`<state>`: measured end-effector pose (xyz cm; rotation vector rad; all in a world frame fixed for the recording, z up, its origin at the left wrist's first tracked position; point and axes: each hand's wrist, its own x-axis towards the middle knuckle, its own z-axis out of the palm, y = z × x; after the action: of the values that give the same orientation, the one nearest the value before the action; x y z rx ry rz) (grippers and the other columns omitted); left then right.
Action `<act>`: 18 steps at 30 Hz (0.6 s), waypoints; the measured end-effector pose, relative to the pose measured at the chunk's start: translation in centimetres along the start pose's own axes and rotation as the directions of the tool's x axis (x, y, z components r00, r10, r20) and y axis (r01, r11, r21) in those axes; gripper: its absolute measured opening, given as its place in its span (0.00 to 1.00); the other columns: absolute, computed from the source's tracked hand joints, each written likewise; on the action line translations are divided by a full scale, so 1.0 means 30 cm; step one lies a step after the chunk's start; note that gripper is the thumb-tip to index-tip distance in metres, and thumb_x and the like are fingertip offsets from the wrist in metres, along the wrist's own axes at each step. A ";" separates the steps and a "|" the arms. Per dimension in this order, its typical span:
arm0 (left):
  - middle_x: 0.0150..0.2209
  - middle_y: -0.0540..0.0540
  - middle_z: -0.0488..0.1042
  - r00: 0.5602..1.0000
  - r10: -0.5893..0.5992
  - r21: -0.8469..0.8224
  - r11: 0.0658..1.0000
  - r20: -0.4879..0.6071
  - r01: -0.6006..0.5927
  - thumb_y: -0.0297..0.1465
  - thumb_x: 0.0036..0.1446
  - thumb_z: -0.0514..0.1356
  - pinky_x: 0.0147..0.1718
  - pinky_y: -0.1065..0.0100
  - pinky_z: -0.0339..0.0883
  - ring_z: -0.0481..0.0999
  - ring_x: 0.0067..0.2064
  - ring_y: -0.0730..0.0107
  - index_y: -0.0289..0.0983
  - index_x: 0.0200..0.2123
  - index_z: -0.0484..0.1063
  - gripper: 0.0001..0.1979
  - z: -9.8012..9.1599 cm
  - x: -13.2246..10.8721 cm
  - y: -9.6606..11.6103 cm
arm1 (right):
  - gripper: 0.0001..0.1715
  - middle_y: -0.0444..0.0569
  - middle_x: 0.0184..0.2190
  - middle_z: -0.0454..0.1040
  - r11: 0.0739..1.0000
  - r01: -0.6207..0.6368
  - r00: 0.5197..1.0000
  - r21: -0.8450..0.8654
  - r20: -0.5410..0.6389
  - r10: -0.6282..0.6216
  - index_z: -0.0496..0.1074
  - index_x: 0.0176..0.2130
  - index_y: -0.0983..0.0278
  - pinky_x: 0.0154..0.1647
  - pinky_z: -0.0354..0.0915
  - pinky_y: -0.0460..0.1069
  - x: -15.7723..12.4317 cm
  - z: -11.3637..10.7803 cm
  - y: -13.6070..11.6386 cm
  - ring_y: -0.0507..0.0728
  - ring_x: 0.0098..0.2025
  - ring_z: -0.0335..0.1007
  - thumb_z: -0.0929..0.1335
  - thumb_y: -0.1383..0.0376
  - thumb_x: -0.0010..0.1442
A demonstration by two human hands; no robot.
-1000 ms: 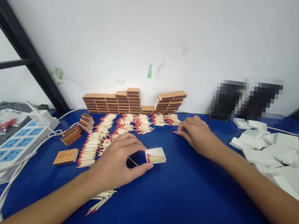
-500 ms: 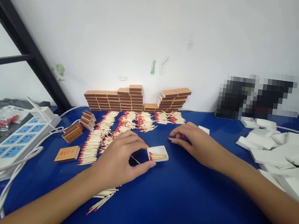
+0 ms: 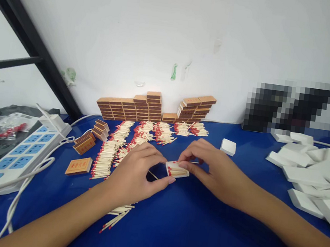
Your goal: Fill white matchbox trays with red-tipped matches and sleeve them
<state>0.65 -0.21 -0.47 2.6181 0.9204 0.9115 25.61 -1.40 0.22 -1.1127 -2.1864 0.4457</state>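
My left hand (image 3: pixel 139 170) grips the left end of a small white matchbox tray (image 3: pixel 185 176) between thumb and fingers. Several red-headed matches (image 3: pixel 176 173) lie inside that tray. Over its right side is my right hand (image 3: pixel 207 161), fingers pinched on matches (image 3: pixel 194 162), with red heads pointing left above the tray; how many it holds is hard to make out. One loose match (image 3: pixel 153 175) shows between my left thumb and forefinger. Long rows of matches (image 3: pixel 104 158) lie beyond and left of my left hand, and a smaller bunch (image 3: pixel 116 216) lies below my left wrist.
Stacked matchboxes (image 3: pixel 128 110) line the wall, with another stack (image 3: pixel 195 108) further right. A single matchbox (image 3: pixel 78 166) lies left, near a power strip (image 3: pixel 17 156) with white cables. White trays (image 3: pixel 310 171) are heaped at right; one tray (image 3: pixel 228 147) sits behind my right hand.
My right hand has moved left and down, bringing its matches from beyond the tray to over it. My left hand still holds the tray. The view has shifted slightly.
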 end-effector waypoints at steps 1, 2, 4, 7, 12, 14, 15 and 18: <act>0.41 0.45 0.81 1.000 0.002 -0.003 1.000 0.008 -0.002 0.38 0.64 0.71 0.50 0.55 0.69 0.76 0.46 0.58 0.37 0.44 0.80 0.12 0.000 0.000 0.002 | 0.10 0.49 0.39 0.78 1.000 0.028 1.000 0.008 0.012 -0.028 0.77 0.40 0.58 0.43 0.66 0.52 -0.003 0.015 -0.005 0.59 0.44 0.70 0.68 0.59 0.73; 0.41 0.45 0.81 1.000 0.004 -0.006 1.000 0.015 -0.004 0.38 0.64 0.71 0.50 0.55 0.69 0.76 0.46 0.58 0.38 0.44 0.80 0.11 0.000 0.000 0.004 | 0.09 0.49 0.40 0.77 0.999 0.053 0.998 0.011 0.025 -0.054 0.77 0.41 0.59 0.45 0.66 0.52 -0.006 0.029 -0.007 0.59 0.45 0.69 0.68 0.59 0.74; 0.40 0.45 0.81 1.000 0.007 -0.008 1.000 0.028 -0.007 0.38 0.64 0.70 0.50 0.55 0.69 0.77 0.46 0.58 0.38 0.44 0.80 0.11 0.000 0.000 0.006 | 0.09 0.49 0.42 0.77 0.997 0.079 0.996 0.006 0.051 -0.079 0.78 0.42 0.59 0.47 0.67 0.53 -0.009 0.049 -0.001 0.59 0.46 0.69 0.69 0.60 0.74; 0.41 0.45 0.81 0.999 0.004 -0.009 1.000 0.037 -0.003 0.38 0.64 0.70 0.51 0.55 0.69 0.77 0.47 0.59 0.38 0.44 0.80 0.11 0.000 -0.002 0.007 | 0.08 0.50 0.42 0.76 0.997 0.080 0.995 -0.019 0.068 -0.078 0.79 0.43 0.59 0.47 0.67 0.54 -0.011 0.055 0.013 0.59 0.46 0.68 0.69 0.61 0.73; 0.42 0.46 0.81 0.999 0.000 -0.001 1.000 0.052 0.000 0.38 0.64 0.71 0.51 0.57 0.70 0.77 0.47 0.60 0.38 0.46 0.80 0.12 -0.001 -0.005 0.003 | 0.09 0.50 0.41 0.77 0.996 0.085 0.996 -0.037 0.043 -0.084 0.79 0.43 0.60 0.46 0.67 0.54 -0.012 0.028 0.008 0.59 0.46 0.68 0.68 0.61 0.74; 0.43 0.45 0.81 0.998 -0.009 0.018 1.000 0.070 0.008 0.39 0.64 0.71 0.51 0.56 0.70 0.77 0.48 0.59 0.38 0.46 0.80 0.12 -0.001 -0.005 0.000 | 0.08 0.50 0.42 0.77 0.995 0.090 0.995 -0.043 0.045 -0.088 0.78 0.43 0.60 0.46 0.67 0.54 -0.012 0.021 0.003 0.59 0.46 0.69 0.68 0.63 0.74; 0.43 0.45 0.81 0.997 -0.013 0.027 1.000 0.078 0.011 0.39 0.64 0.71 0.51 0.56 0.70 0.77 0.48 0.58 0.38 0.46 0.80 0.12 -0.001 -0.005 -0.002 | 0.08 0.50 0.41 0.77 0.995 0.090 0.995 -0.046 0.049 -0.088 0.78 0.43 0.60 0.46 0.67 0.54 -0.012 0.019 0.001 0.59 0.46 0.69 0.68 0.64 0.73; 0.45 0.45 0.80 0.995 -0.016 0.043 0.999 0.103 0.011 0.38 0.64 0.71 0.53 0.54 0.69 0.77 0.49 0.57 0.38 0.46 0.80 0.13 -0.003 -0.005 -0.007 | 0.08 0.50 0.41 0.77 0.996 0.074 0.995 -0.053 0.075 -0.070 0.78 0.42 0.61 0.46 0.67 0.53 -0.012 0.018 0.002 0.59 0.45 0.70 0.67 0.66 0.73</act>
<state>0.41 -0.15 -0.55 2.6630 0.9401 0.7536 25.45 -1.66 -0.36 -1.0576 -2.3074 0.4017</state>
